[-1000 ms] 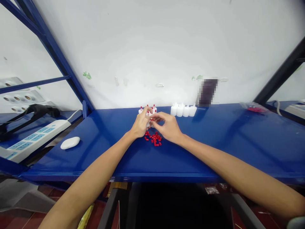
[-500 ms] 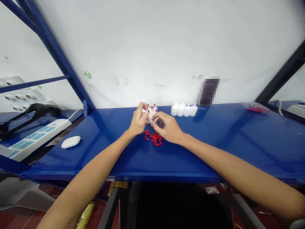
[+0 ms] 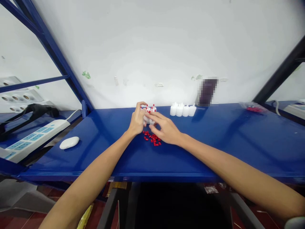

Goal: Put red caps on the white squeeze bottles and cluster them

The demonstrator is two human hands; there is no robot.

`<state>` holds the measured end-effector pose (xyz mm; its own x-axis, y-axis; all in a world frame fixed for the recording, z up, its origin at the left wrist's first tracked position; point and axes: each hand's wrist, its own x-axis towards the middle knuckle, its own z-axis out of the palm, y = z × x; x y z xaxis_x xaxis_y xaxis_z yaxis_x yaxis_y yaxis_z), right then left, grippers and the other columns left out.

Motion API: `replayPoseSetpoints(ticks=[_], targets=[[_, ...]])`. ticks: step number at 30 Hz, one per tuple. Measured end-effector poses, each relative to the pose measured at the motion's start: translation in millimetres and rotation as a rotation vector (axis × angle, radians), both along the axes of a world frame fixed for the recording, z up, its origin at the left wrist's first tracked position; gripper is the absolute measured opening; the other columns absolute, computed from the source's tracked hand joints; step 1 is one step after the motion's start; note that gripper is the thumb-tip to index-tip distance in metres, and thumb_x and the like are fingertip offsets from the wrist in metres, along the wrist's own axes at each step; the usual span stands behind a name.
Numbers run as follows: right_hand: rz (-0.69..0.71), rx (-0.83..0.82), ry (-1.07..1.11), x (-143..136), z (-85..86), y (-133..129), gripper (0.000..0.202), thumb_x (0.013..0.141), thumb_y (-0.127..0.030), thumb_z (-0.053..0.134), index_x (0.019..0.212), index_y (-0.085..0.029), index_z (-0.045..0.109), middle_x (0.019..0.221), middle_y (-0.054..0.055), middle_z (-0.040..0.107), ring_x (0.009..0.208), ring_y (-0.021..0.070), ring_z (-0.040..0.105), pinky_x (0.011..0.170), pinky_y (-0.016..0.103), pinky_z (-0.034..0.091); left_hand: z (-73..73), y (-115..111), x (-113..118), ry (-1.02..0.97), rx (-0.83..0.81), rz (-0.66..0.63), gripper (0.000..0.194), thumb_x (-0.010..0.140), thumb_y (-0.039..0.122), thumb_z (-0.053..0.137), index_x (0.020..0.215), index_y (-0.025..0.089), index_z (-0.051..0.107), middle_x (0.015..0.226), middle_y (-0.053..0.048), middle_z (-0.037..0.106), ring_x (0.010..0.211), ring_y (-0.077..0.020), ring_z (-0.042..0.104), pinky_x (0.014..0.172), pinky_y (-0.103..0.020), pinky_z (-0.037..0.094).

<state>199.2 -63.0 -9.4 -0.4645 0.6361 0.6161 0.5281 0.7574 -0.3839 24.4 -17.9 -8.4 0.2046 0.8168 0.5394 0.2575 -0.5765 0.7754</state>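
A cluster of small white dropper bottles [image 3: 153, 109] with red caps stands near the wall, partly hidden by my hands. My left hand [image 3: 137, 121] curls around the left side of the cluster, closed on a bottle. From the right, my right hand [image 3: 165, 129] reaches across the front of the cluster. Its fingers lie over a white bottle [image 3: 152, 121] and the thumb sits lower, closed about it. Just in front of my hands, several loose red caps [image 3: 154, 138] are scattered on the blue table [image 3: 114, 149]. The fingertips are partly hidden among the bottles.
More white bottles [image 3: 183, 110] without red caps stand in a row on the right, by the wall. A white oval case [image 3: 69, 142] lies at left, near a power strip [image 3: 39, 136]. A plastic bag with red contents [image 3: 254, 108] rests at the far right.
My right hand has shifted slightly left, its fingers now stretched over the front of the cluster. My left fingers have moved little. The view has shifted slightly.
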Motion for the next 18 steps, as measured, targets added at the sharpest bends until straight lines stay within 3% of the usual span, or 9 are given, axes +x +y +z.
replayPoseSetpoints(ticks=[4,9,14,16,18], targets=[[-0.146,-0.009,-0.002,6,0.5,7,0.044,0.094,-0.025,0.052,0.138,-0.022,0.057,0.142,0.008,0.057,0.118,0.0259,0.063,0.095,0.043,0.056,2.3,5,-5,-0.053,-0.007,0.142,0.028,0.096,0.044,0.039,0.112,0.024,0.049,0.068,0.006,0.059,0.037,-0.0081,0.047,0.042,-0.022,0.038],[-0.161,-0.042,-0.207,11,-6.8,14,0.042,0.094,-0.027,0.052,0.134,-0.02,0.061,0.144,0.009,0.057,0.12,0.0279,0.062,0.096,0.044,0.054,0.9,10,-7,-0.048,0.036,0.208,0.02,0.093,0.033,0.04,0.102,0.022,0.054,0.064,0.006,0.057,0.039,-0.0083,0.049,0.046,-0.022,0.041],[-0.164,-0.024,-0.149,11,-6.7,13,0.043,0.092,-0.026,0.053,0.135,-0.023,0.059,0.141,0.009,0.056,0.098,0.0221,0.067,0.082,0.037,0.053,0.5,10,-3,-0.141,-0.025,0.12,0.021,0.091,0.036,0.041,0.097,0.021,0.055,0.062,0.005,0.055,0.039,-0.0086,0.048,0.043,-0.022,0.039],[-0.143,0.013,-0.072,9,-3.4,10,0.038,0.092,-0.023,0.052,0.129,-0.021,0.062,0.13,0.01,0.062,0.086,0.0184,0.065,0.076,0.034,0.049,2.7,9,-1,-0.227,-0.077,0.042,0.023,0.089,0.04,0.042,0.097,0.02,0.053,0.062,0.005,0.055,0.037,-0.0088,0.046,0.04,-0.022,0.037],[-0.115,0.063,-0.038,6,-0.2,6,0.028,0.092,-0.021,0.053,0.117,-0.019,0.065,0.106,0.007,0.069,0.077,0.0168,0.063,0.075,0.033,0.043,6.1,6,3,-0.315,-0.136,-0.048,0.027,0.088,0.044,0.042,0.097,0.021,0.05,0.062,0.005,0.055,0.037,-0.0095,0.047,0.039,-0.023,0.038]])
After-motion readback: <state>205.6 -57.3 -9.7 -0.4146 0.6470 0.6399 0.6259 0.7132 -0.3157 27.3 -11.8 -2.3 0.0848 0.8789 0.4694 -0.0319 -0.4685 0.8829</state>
